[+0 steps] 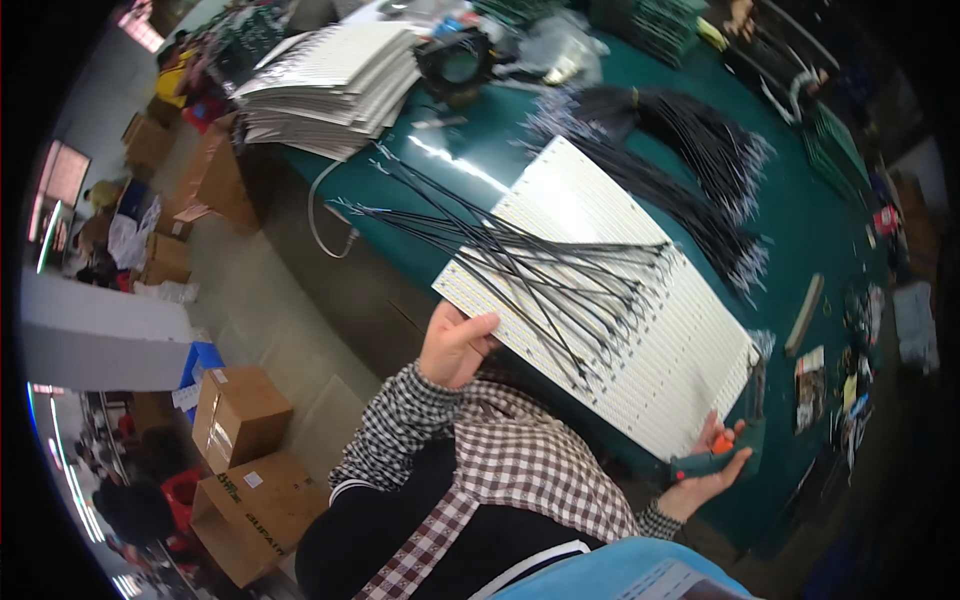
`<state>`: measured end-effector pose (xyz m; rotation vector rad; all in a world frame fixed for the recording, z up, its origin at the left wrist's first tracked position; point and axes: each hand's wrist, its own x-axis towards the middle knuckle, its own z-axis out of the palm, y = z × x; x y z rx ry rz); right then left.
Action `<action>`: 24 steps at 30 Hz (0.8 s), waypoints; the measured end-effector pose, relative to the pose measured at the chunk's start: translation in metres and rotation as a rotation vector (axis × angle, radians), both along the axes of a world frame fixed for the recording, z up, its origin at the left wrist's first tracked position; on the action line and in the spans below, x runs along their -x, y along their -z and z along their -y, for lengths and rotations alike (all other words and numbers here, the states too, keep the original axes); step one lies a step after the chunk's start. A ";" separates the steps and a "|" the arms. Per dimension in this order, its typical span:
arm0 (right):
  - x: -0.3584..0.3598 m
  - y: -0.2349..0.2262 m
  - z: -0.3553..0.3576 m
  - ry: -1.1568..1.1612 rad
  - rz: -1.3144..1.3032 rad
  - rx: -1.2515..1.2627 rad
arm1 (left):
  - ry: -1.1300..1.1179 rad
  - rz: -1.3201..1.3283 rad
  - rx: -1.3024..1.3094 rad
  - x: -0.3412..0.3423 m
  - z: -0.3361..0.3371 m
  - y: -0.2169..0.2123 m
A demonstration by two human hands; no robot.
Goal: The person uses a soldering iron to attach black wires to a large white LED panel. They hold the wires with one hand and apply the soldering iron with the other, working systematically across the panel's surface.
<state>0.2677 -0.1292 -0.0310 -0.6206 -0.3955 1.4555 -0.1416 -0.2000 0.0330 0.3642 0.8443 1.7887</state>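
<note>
A broad white circuit board panel [690, 345], marked with fine rows of dots, slants over the table's near edge. Several black wires [520, 250] fan across it; their right ends meet the panel in a row, and their loose ends reach past its left edge. My left hand [458, 345] pinches the panel's left corner, thumb on top and fingers underneath. By the right corner, my right hand [705, 480] is closed around a dark green hand tool [712, 462] with orange-red parts; its exact kind is unclear. Whether this hand also touches the panel cannot be told.
Bundles of black wires [690, 150] lie behind the panel on the green table [640, 70]. A stack of white panels [330, 85] stands at the far left beside a black ring-shaped object [455, 65]. A wooden strip [804, 315] lies right. Cardboard boxes [245, 510] sit on the floor at left.
</note>
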 end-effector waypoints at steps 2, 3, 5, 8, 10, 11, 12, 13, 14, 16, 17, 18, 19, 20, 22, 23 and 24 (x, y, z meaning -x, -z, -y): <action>-0.010 0.001 -0.003 0.002 -0.015 -0.009 | -0.056 -0.007 -0.005 0.006 0.007 -0.011; -0.012 -0.002 -0.005 0.000 -0.015 -0.013 | -0.080 -0.002 -0.008 0.008 0.009 -0.016; -0.013 -0.004 -0.010 0.022 -0.018 -0.003 | -0.197 -0.037 -0.039 0.024 0.018 -0.036; -0.019 -0.005 -0.018 0.022 -0.026 -0.008 | -0.329 -0.147 -0.110 0.060 0.042 -0.072; -0.023 -0.009 -0.024 0.027 -0.002 -0.028 | -0.371 -0.216 -0.179 0.097 0.054 -0.091; -0.028 -0.012 -0.027 0.040 0.017 -0.040 | -0.378 -0.228 -0.213 0.121 0.059 -0.094; -0.027 -0.013 -0.030 0.034 0.020 -0.036 | -0.461 -0.236 -0.159 0.152 0.073 -0.102; -0.027 -0.014 -0.033 0.034 0.023 -0.038 | -0.538 -0.241 -0.110 0.189 0.086 -0.110; -0.028 -0.016 -0.034 0.041 0.032 -0.039 | -0.420 -0.274 -0.200 0.231 0.099 -0.122; -0.024 -0.015 -0.040 0.009 0.014 -0.037 | -0.439 -0.411 -0.176 0.287 0.116 -0.174; -0.028 -0.016 -0.045 0.006 0.012 -0.051 | -0.562 -0.495 -0.093 0.302 0.111 -0.198; -0.033 -0.018 -0.047 -0.002 0.049 -0.087 | -0.566 -0.458 -0.114 0.316 0.105 -0.215; -0.036 -0.018 -0.049 -0.002 0.039 -0.089 | -0.572 -0.433 -0.139 0.335 0.101 -0.233; -0.037 -0.018 -0.051 -0.015 0.014 -0.089 | -0.561 -0.398 -0.225 0.391 0.122 -0.252; -0.045 -0.022 -0.055 -0.013 0.016 -0.103 | -0.698 -0.381 -0.310 0.457 0.131 -0.265; -0.052 -0.019 -0.057 -0.008 0.018 -0.109 | -0.755 -0.356 -0.307 0.463 0.125 -0.272; -0.056 -0.011 -0.058 -0.003 0.008 -0.114 | -0.811 -0.340 -0.308 0.466 0.120 -0.283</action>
